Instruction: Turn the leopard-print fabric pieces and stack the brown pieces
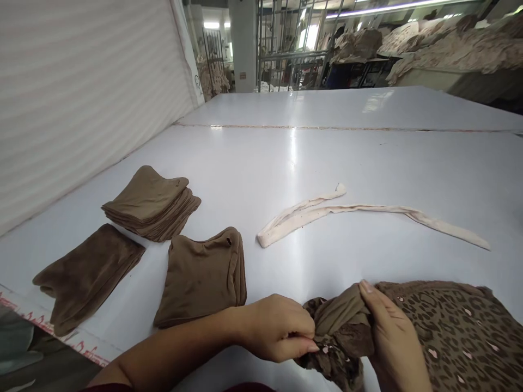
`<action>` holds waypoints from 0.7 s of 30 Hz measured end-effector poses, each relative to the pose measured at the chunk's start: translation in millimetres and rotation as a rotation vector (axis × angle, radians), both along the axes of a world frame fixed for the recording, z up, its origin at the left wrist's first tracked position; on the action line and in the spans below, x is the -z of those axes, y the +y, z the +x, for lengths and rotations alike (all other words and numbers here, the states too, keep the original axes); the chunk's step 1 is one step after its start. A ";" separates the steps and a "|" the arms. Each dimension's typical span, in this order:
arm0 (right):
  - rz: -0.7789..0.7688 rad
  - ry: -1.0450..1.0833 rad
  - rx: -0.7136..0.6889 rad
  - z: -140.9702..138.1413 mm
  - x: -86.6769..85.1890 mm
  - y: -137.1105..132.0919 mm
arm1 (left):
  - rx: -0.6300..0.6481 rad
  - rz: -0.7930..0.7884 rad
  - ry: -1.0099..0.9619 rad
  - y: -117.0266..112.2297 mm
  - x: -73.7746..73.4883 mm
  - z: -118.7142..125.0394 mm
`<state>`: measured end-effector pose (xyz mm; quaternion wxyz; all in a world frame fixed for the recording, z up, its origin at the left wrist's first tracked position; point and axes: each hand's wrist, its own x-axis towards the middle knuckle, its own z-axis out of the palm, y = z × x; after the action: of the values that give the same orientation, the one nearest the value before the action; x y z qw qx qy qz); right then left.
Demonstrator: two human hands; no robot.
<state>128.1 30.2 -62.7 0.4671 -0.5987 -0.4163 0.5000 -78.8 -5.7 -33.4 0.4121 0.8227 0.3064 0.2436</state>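
Note:
Between my two hands is a bunched brown leopard-print cloth (345, 321), partly plain brown and partly patterned. My left hand (275, 329) pinches its left edge between thumb and fingers. On the other side, my right hand (394, 337) grips the cloth, thumb at the top edge. A flat leopard-print fabric piece (461, 326) with small pink marks lies to the right, partly behind my right hand. Just beyond my left forearm rests a folded stack of brown fabric pieces (200, 275).
Farther left sit a lighter brown stack (145, 198) and a darker brown stack (87, 272). A long cream fabric strip (359, 209) lies bent across the white table (253, 163). White padded sheeting (90, 81) rises along the left. Heaped fabric (461, 46) fills the back right.

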 end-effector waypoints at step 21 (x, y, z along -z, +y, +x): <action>0.727 -0.874 -0.545 -17.7 -30.1 -16.7 | -0.775 -0.248 -0.313 18.9 10.3 23.5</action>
<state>110.4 13.6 -32.6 0.2830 -0.4231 -0.8498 0.1369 -55.3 13.2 -43.7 0.4275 0.5444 0.5534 0.4632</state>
